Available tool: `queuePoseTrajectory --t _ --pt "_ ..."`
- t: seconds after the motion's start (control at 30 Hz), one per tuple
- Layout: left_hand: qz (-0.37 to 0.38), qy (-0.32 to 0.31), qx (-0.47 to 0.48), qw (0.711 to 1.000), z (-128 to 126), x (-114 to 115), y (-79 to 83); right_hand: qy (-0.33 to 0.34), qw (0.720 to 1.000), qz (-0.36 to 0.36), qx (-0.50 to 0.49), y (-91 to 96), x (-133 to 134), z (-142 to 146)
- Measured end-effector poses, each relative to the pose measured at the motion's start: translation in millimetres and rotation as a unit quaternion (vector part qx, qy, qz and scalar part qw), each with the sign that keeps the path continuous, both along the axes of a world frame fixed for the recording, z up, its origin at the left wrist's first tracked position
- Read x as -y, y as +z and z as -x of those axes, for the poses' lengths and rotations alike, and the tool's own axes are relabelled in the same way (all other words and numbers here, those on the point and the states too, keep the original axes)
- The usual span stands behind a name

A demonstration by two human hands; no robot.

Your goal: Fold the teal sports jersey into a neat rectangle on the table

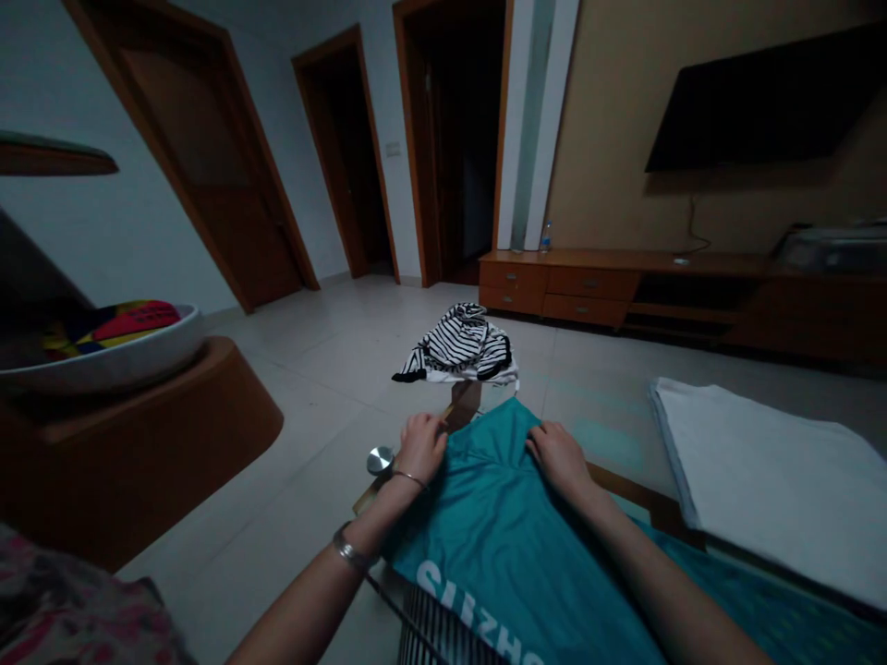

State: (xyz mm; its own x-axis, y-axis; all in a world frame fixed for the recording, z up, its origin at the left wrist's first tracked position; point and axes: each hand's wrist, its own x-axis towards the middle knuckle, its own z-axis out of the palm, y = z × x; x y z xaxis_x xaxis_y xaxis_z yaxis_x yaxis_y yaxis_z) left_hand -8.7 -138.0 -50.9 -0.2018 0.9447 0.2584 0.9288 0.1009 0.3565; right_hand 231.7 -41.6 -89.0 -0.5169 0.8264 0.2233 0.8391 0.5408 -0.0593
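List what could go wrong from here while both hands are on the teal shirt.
1. The left hand sits at the table's edge, so the teal shirt might slip off that side.
2. The striped garment is heaped at the far end. Pushing the shirt forward with the right hand could nudge it off.
3. The room is dim, so creases may go unnoticed.
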Motion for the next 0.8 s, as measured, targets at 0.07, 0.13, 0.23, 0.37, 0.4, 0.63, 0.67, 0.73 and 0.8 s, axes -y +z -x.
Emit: queuePoseTrajectory --t 0.07,0.13,0.23,0.37,0.4,0.63,0.67,0.73,0.8 --pt "0.077 0.036 -0.046 0.995 22 17 5.6 0.011 1.000 -0.015 -0.013 4.3 4 4" --pt "0.149 0.024 -0.064 0.987 36 33 5.0 0.024 0.999 -0.021 -0.016 4.4 7 8" --pt "0.180 -0.017 -0.036 0.983 44 54 0.6 0.028 1.000 -0.011 0.003 -3.7 8 10" --pt "0.161 -0.044 0.096 0.981 42 73 -0.9 0.015 1.000 -0.009 0.017 -11.6 9 8" --pt "0.156 -0.043 0.131 0.978 41 76 -0.9 0.010 1.000 -0.006 0.021 -9.8 10 9" --pt "0.072 -0.027 0.206 0.976 25 92 -5.6 0.245 0.962 0.051 -0.105 33.9 48 54" --pt "0.067 -0.022 0.212 0.975 23 94 -6.4 0.292 0.946 0.066 -0.125 38.8 55 63" --pt "0.057 -0.011 0.232 0.971 21 97 -8.2 0.349 0.922 0.085 -0.147 44.3 69 81" --pt "0.043 -0.008 0.264 0.964 20 99 -10.5 0.360 0.916 0.085 -0.152 44.3 80 94"
